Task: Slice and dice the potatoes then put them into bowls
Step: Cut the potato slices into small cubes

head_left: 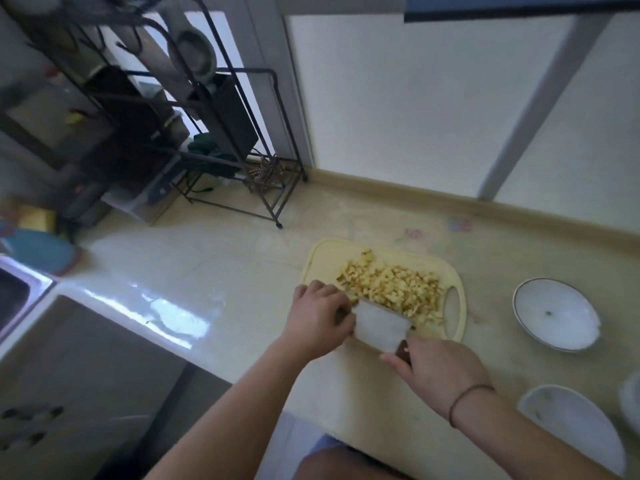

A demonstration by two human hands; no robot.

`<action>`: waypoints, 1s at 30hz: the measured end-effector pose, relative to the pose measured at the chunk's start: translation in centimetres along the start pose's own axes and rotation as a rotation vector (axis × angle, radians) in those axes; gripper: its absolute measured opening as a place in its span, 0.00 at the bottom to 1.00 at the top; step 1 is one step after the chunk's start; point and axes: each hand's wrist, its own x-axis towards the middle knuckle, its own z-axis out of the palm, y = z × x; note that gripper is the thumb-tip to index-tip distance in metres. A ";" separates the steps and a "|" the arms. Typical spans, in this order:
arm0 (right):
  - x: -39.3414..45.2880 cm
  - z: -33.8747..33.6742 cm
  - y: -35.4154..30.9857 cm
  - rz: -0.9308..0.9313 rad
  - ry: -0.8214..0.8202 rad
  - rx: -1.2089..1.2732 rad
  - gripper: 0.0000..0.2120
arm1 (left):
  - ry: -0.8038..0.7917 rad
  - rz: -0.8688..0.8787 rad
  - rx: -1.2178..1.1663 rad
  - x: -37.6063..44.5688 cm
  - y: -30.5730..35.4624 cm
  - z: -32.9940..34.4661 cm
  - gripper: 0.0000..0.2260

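A heap of diced potato [391, 285] lies on a pale yellow cutting board [322, 254] on the counter. A wide cleaver [379, 325] lies nearly flat at the heap's near edge. My right hand [440, 372] grips its dark handle. My left hand [318, 317] is curled at the blade's far end, at the board's left side; whether it holds the blade I cannot tell. An empty white bowl [556, 315] stands right of the board, and a second white bowl [575, 424] sits nearer me.
A black wire rack [221, 133] with pots stands at the back left of the counter. A steel sink [69, 358] lies to the left. A third white dish [632, 400] shows at the right edge. A tiled wall runs behind the board.
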 end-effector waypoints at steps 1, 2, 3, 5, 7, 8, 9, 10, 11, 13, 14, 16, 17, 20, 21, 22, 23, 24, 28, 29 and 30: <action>0.0 -0.2 -0.2 -0.004 0.004 -0.018 0.26 | -0.038 -0.029 0.009 0.2 0.3 0.2 0.09; 0.1 -0.3 -0.3 -0.008 0.007 -0.033 0.26 | -0.058 -0.069 -0.002 0.5 0.5 0.2 0.09; 0.1 -0.3 -0.6 -0.009 0.003 -0.046 0.26 | -0.067 -0.103 -0.014 0.8 0.6 0.3 0.10; 0.4 -0.4 -1.2 -0.011 -0.001 -0.067 0.25 | -0.077 -0.137 0.000 1.3 0.7 0.4 0.11; 0.7 -0.6 -2.1 -0.002 -0.003 -0.081 0.25 | -0.101 -0.144 0.030 1.8 0.7 0.5 0.13; 0.9 -0.8 -2.6 0.005 -0.012 -0.085 0.26 | -0.117 -0.151 0.037 2.0 0.6 0.6 0.13; 1.1 -0.8 -3.0 0.011 -0.023 -0.092 0.26 | -0.131 -0.158 0.040 2.3 0.5 0.6 0.13; 1.2 -0.8 -3.5 0.020 -0.032 -0.094 0.26 | -0.139 -0.162 0.040 2.6 0.2 0.7 0.14; 1.3 -0.9 -3.9 0.028 -0.041 -0.101 0.27 | -0.142 -0.159 0.041 3.0 0.0 0.7 0.14; 1.4 -1.2 -4.7 0.033 -0.049 -0.117 0.27 | -0.148 -0.130 0.050 3.5 -0.4 0.4 0.14; 1.4 -1.3 -5.0 0.035 -0.051 -0.119 0.28 | -0.151 -0.109 0.048 3.8 -0.6 0.1 0.14; 1.3 -1.7 -5.4 0.056 -0.066 -0.040 0.26 | -0.149 -0.079 0.010 4.2 -1.2 -0.9 0.14; 1.2 -1.9 -5.4 0.083 -0.083 0.043 0.25 | -0.129 -0.064 -0.037 4.4 -1.7 -1.6 0.13; 0.3 -2.1 -4.5 0.211 -0.127 0.364 0.26 | 0.139 -0.018 -0.247 4.9 -3.7 -4.4 0.09; -0.1 -1.7 -4.0 0.256 -0.118 0.470 0.25 | 0.267 -0.051 -0.325 5.0 -4.3 -5.6 0.07; -0.7 -1.4 -3.4 0.294 -0.094 0.584 0.24 | 0.384 -0.100 -0.390 5.2 -4.8 -6.6 0.05; -1.5 -1.0 -2.7 0.337 -0.061 0.717 0.22 | 0.476 -0.148 -0.441 5.4 -5.1 -7.3 0.05; -2.3 -0.7 -2.2 0.395 -0.030 0.864 0.21 | 0.532 -0.175 -0.469 5.6 -5.3 -7.5 0.04; -5.0 0.6 -0.4 0.629 0.184 1.025 0.23 | 0.408 0.054 -0.362 6.7 -3.8 -4.2 0.12; -5.3 1.3 0.4 0.675 0.237 0.980 0.21 | 0.344 0.143 -0.320 6.9 -3.0 -2.8 0.14; -5.6 2.0 1.2 0.724 0.252 0.975 0.18 | 0.283 0.227 -0.281 7.1 -1.9 -1.4 0.15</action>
